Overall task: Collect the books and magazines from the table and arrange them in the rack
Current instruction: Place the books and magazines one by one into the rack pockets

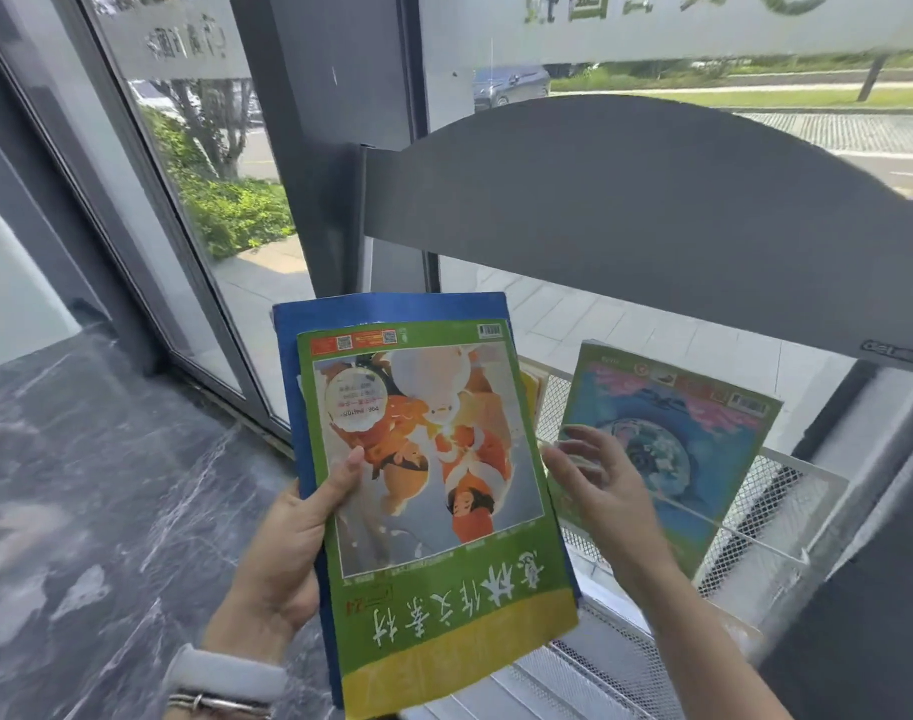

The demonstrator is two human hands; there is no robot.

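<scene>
My left hand (293,543) grips a stack of magazines: a green-bordered one (433,511) with an orange cartoon cover on top, upside down to me, and a blue one (392,309) beneath it. A second green magazine with a blue globe picture (704,444) leans in the white mesh rack (771,491) to the right. My right hand (600,485) hovers with fingers spread in front of that leaning magazine, right beside the stack's edge; whether it touches either I cannot tell. A yellow edge of another item (531,392) peeks out behind the stack.
The rack's dark grey arched top panel (626,200) stands behind, close to large windows (205,163). A dark marble ledge (96,501) spreads to the left. More mesh shelf (600,667) runs below the stack.
</scene>
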